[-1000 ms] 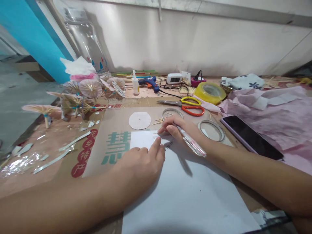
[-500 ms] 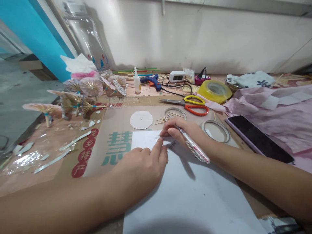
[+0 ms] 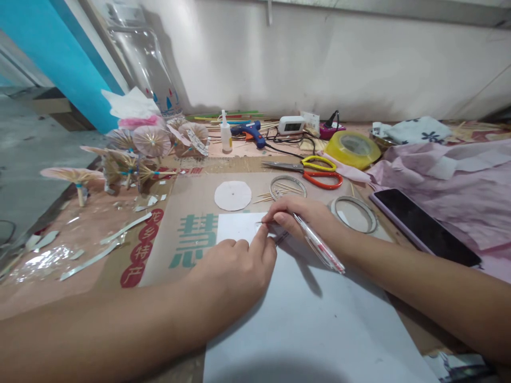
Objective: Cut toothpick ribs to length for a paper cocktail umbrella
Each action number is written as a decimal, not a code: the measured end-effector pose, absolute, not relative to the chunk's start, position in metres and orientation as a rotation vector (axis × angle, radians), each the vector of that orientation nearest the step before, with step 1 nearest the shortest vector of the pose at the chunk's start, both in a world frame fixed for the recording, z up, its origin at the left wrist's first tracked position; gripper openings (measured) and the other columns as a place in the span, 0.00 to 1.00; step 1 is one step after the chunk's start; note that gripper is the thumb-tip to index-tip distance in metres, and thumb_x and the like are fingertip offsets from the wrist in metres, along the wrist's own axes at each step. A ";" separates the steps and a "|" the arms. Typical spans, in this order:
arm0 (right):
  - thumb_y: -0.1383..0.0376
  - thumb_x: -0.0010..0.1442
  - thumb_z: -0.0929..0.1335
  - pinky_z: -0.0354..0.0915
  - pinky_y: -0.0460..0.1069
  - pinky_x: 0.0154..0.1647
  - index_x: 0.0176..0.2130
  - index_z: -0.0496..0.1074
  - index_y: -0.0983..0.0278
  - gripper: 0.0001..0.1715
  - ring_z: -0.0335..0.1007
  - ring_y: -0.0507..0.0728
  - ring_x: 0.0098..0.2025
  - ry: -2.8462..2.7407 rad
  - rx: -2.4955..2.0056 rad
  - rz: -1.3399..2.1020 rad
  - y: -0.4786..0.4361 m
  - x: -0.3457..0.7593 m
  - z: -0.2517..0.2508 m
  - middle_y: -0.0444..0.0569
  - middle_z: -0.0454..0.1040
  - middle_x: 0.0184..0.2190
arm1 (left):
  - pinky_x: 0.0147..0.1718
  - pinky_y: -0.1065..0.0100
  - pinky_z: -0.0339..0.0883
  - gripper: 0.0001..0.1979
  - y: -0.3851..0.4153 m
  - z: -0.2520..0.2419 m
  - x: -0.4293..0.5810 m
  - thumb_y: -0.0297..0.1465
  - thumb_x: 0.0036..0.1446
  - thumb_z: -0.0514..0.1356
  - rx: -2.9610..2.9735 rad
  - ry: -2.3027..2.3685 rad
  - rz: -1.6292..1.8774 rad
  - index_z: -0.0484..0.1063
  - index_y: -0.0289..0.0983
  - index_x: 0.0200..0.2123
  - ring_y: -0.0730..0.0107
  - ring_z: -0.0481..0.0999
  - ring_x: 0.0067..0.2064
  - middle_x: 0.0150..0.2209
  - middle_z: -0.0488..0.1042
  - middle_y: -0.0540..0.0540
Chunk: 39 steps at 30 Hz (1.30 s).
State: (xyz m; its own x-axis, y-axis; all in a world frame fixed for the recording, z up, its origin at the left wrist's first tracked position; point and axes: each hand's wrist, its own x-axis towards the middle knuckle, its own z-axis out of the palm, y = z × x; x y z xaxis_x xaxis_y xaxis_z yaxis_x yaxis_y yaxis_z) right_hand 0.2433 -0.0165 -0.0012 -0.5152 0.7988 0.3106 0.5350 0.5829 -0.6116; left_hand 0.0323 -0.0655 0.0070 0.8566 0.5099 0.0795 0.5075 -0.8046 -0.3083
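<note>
A clear pen point(image 3: 319, 246) with red and white inside lies in my right hand point(image 3: 299, 213), whose fingers are closed around it. From those fingertips a thin dark point point(image 3: 259, 222) reaches the far part of a white paper sheet point(image 3: 331, 324); whether it belongs to the pen I cannot make out. My left hand point(image 3: 239, 263) lies flat on the sheet's left side, index fingertip beside that point. Just beyond the sheet, a round white paper disc point(image 3: 233, 196) with a small centre mark rests on the cardboard point(image 3: 191, 191).
Beyond my right hand are scissors point(image 3: 307, 169), toothpicks point(image 3: 261, 197) and a tape ring point(image 3: 288, 187). Another tape ring point(image 3: 353, 215) and a phone point(image 3: 425, 227) lie to the right. Small paper umbrellas point(image 3: 151, 140) stand at left, a glue bottle point(image 3: 225, 133) and glue gun point(image 3: 250, 132) behind.
The view has shifted very slightly. Both hands stay in nearly the same place, and the back end of the pen has dipped a little.
</note>
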 end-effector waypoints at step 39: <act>0.59 0.73 0.62 0.66 0.49 0.38 0.37 0.76 0.62 0.17 0.74 0.55 0.36 -2.300 -1.094 0.504 -0.019 0.242 0.000 0.49 0.80 0.33 | 0.22 0.66 0.75 0.22 -0.072 0.013 0.040 0.20 0.62 0.51 -2.655 -0.784 0.134 0.75 0.24 0.57 0.61 0.83 0.29 0.56 0.76 0.22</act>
State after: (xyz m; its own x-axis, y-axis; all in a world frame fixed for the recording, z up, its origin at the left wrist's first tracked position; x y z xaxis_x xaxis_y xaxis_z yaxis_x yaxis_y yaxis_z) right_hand 0.2419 -0.0195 -0.0002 -0.5255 0.7930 0.3082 0.5916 0.6009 -0.5375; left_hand 0.0396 -0.0715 0.0129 0.8410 0.5409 0.0128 0.5060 -0.7779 -0.3726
